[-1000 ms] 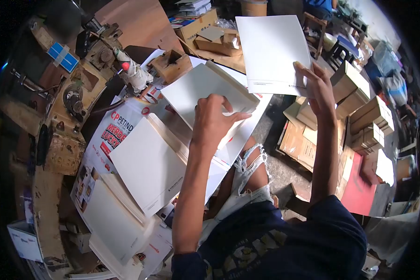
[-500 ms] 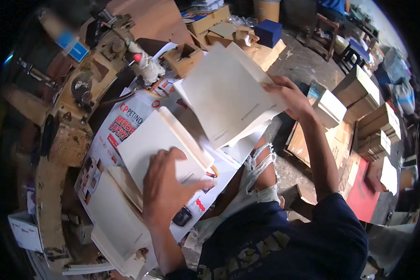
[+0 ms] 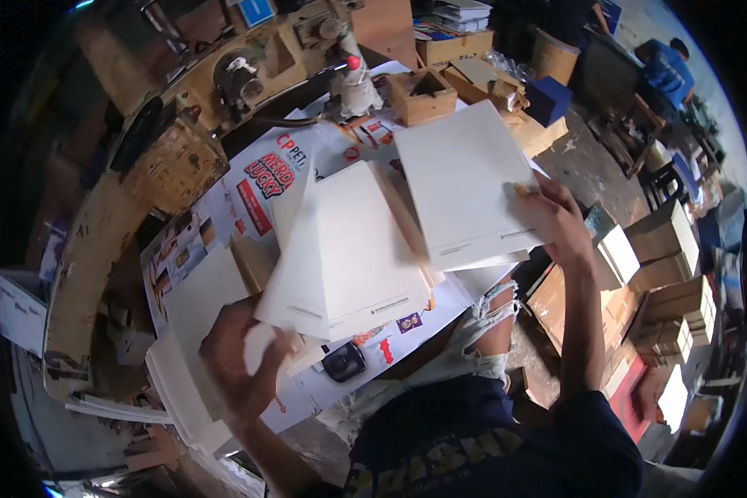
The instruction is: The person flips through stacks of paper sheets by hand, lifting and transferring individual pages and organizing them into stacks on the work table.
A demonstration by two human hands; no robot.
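Note:
My right hand point(image 3: 554, 217) grips a thin stack of white printed sheets point(image 3: 469, 178) at its right edge, thumb on top and the other fingers mostly underneath. Just left of it, a thicker pile of white pages point(image 3: 369, 249) lies on the table, with small printing along its lower edge. A blurred loose leaf point(image 3: 295, 278) stands tilted off this pile's left side. Close to that leaf's lower corner is my left hand point(image 3: 245, 361), its thumb and fingers curved and apart. Beneath and beside it lies another white stack point(image 3: 192, 311).
A printed poster point(image 3: 253, 207) covers the table. Behind stand a worn machine point(image 3: 249, 79) and a small wooden box point(image 3: 421, 98). Bundled paper blocks point(image 3: 676, 311) stand on the floor at right. Another person in blue point(image 3: 666, 70) is at the far right.
The view has shifted, so the table sits lower. My left hand has moved off the middle pile toward its lower left, and a leaf there is now raised. My right hand still holds its sheets.

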